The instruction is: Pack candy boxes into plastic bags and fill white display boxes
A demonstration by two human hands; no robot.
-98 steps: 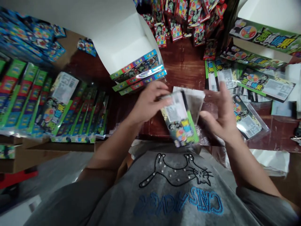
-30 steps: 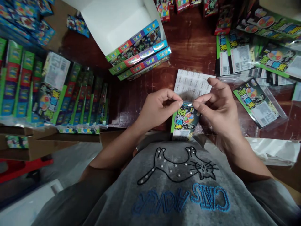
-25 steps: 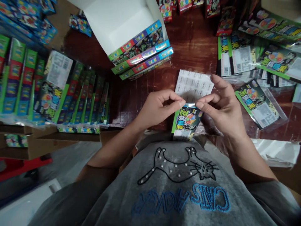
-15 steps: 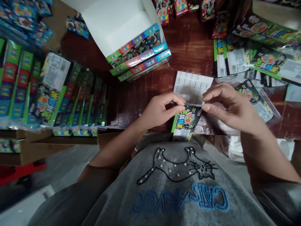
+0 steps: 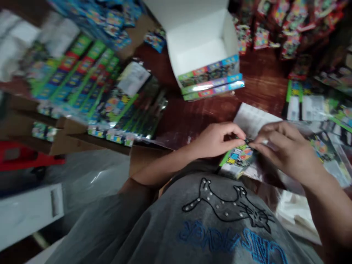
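A flat candy box (image 5: 238, 157), black and green with bright lettering and a pale label at its lower end, stands at the table's front edge against the grey shirt. My left hand (image 5: 220, 141) pinches its top edge between thumb and index finger. The fingers of my right hand (image 5: 286, 146) are closed at the top right corner of that box, close to the left fingertips. A small pale spot shows by the right fingers, too blurred to name. Just behind both hands lies a white sticker sheet (image 5: 254, 116), partly covered by the right hand.
An open white carton (image 5: 202, 47) stands behind, with colourful boxes (image 5: 213, 86) stacked before it. Rows of similar boxes (image 5: 82, 73) fill the left. Blue packets (image 5: 118, 22) and red packets (image 5: 291, 25) lie at the back. Printed packs (image 5: 327, 146) lie at right.
The view has swung left, so everything sits further right and lower in it. My right fingers have come closer to my left fingertips along the box's top edge.
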